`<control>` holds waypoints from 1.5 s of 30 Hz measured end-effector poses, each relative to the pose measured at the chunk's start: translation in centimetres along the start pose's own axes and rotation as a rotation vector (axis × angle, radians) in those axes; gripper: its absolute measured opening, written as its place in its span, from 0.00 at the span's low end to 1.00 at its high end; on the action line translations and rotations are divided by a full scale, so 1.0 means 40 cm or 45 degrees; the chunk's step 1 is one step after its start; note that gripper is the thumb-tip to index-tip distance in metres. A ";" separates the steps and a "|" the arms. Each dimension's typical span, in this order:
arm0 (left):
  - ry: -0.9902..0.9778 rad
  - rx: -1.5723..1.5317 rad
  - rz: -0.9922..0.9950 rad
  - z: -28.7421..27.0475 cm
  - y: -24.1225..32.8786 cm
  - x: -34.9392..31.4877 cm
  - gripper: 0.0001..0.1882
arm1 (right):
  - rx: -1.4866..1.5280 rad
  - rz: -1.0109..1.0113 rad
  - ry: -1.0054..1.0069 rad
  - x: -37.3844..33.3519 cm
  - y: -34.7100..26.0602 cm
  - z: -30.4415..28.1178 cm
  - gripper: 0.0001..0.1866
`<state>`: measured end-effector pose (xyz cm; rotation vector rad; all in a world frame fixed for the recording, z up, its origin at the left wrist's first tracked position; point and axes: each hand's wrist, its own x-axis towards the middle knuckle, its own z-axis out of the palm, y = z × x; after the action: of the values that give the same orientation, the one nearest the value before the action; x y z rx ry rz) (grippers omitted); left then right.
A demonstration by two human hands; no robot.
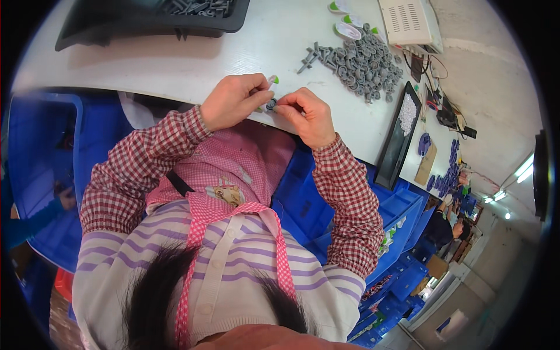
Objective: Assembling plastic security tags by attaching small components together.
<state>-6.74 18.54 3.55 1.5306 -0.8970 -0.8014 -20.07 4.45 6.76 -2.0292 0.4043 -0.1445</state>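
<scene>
At the near edge of the white table (175,73), my two hands meet with their fingers closed. My left hand (236,100) pinches a small white-and-green plastic piece (273,80), whose green end shows above the fingertips. Thumb and fingers of my right hand (309,118) are closed on a small dark grey round part (271,104), right beside the left fingertips. Whether the two pieces touch is hidden by the fingers. Farther right lies a pile of grey round plastic parts (367,67), with several grey stemmed pieces (309,58) at its left side.
Several white-and-green oval pieces (348,30) lie beyond the pile. A black bin (204,24) of grey parts stands at the far left. To the right are a black tray (389,146) with white bits, a white box (408,26) and purple parts (449,175). Blue crates (303,198) surround my lap.
</scene>
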 end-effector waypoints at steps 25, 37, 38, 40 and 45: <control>-0.129 0.105 0.091 -0.015 0.006 0.014 0.07 | 0.034 0.673 -0.591 0.130 -0.006 -0.049 0.12; -0.253 -0.369 -0.273 0.025 0.073 -0.005 0.08 | -0.533 -0.484 0.287 -0.065 0.021 -0.011 0.08; -0.290 -0.437 -0.244 0.061 0.100 0.003 0.09 | -0.576 -0.478 0.336 -0.092 0.018 -0.038 0.08; -0.329 -0.562 -0.217 0.121 0.156 0.000 0.11 | -0.618 -0.480 0.446 -0.171 -0.008 -0.110 0.07; -0.324 -0.456 -0.065 0.185 0.201 0.036 0.14 | -0.572 0.201 1.033 -0.517 -0.073 -0.339 0.08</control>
<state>-13.41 13.17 10.48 1.1578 -0.8458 -1.1462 -42.48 1.45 17.23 -2.2928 1.1829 -0.8555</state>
